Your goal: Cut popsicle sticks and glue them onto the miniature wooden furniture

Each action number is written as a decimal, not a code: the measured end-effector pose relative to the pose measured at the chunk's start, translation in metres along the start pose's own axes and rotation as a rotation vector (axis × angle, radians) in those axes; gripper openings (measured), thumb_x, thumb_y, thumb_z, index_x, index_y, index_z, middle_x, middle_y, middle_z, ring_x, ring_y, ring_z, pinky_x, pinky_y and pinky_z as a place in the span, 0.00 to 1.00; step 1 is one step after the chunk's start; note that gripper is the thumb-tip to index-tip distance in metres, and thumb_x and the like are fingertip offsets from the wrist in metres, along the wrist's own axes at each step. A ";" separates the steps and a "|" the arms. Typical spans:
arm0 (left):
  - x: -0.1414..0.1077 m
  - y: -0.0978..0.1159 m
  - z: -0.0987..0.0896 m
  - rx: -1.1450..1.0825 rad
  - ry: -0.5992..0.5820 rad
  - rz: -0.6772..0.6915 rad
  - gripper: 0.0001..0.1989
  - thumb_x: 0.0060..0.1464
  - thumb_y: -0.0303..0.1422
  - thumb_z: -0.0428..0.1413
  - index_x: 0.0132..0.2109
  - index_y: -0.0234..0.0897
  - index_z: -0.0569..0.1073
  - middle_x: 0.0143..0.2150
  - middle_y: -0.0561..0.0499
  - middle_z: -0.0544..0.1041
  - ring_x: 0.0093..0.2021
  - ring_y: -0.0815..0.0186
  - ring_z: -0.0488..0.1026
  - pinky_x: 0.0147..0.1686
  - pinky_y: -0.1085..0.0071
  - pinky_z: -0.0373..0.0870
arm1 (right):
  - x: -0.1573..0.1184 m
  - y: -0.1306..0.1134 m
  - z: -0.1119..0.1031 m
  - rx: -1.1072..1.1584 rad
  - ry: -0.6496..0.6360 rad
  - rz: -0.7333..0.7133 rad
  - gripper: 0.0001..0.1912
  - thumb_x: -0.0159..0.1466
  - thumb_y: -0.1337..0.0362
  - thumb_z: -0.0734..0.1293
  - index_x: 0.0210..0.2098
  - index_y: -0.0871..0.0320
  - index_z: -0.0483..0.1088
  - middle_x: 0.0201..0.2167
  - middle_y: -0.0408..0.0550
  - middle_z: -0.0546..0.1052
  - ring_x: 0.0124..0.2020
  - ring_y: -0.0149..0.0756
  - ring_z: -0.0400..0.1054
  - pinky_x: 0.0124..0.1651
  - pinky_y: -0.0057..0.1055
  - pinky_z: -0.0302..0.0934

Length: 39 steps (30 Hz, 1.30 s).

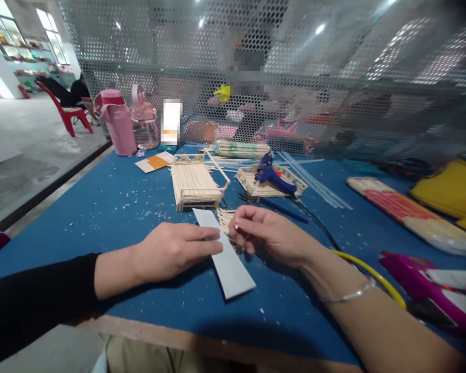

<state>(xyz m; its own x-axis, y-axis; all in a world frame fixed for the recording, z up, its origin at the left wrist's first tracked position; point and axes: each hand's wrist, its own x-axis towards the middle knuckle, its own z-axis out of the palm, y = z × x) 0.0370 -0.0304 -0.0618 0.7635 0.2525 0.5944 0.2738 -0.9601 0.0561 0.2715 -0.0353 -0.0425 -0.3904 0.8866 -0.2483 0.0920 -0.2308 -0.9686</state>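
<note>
Your left arm [42, 295] wears a long black sleeve, while your right arm [373, 311] is bare except a thin silver bangle [347, 296] at the wrist

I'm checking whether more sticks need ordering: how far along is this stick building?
Looks done: one stick frame stands assembled; a flatter stick panel lies under the blue glue gun. In hand: the left hand presses a grey strip flat, while the right hand pinches loose sticks. Left: unopened stick packs suggest more building remains.
</note>
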 end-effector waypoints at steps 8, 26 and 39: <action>0.019 0.032 -0.009 0.019 -0.419 -0.222 0.10 0.54 0.32 0.53 0.42 0.35 0.74 0.44 0.43 0.75 0.38 0.58 0.71 0.38 0.61 0.72 | 0.002 0.004 0.023 -0.831 0.257 -0.492 0.08 0.62 0.65 0.63 0.29 0.58 0.72 0.27 0.45 0.74 0.30 0.32 0.66 0.34 0.30 0.58; 0.009 0.038 0.054 0.186 -0.412 -0.074 0.07 0.55 0.33 0.56 0.36 0.32 0.72 0.32 0.46 0.75 0.30 0.61 0.70 0.26 0.67 0.63 | 0.022 0.002 0.034 -1.538 0.213 -0.726 0.12 0.59 0.74 0.63 0.20 0.59 0.67 0.21 0.43 0.71 0.29 0.33 0.56 0.35 0.35 0.41; 0.001 0.056 0.045 0.025 -0.391 -0.237 0.22 0.51 0.45 0.54 0.41 0.27 0.73 0.39 0.36 0.76 0.36 0.54 0.72 0.34 0.62 0.69 | 0.021 0.003 0.031 -1.464 0.136 -0.691 0.13 0.60 0.74 0.61 0.20 0.60 0.69 0.21 0.44 0.71 0.28 0.32 0.59 0.37 0.34 0.44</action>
<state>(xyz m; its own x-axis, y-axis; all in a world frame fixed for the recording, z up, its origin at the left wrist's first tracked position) 0.0793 -0.0786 -0.0942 0.8401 0.4958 0.2199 0.4781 -0.8684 0.1316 0.2349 -0.0303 -0.0506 -0.6528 0.6990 0.2920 0.7196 0.6926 -0.0493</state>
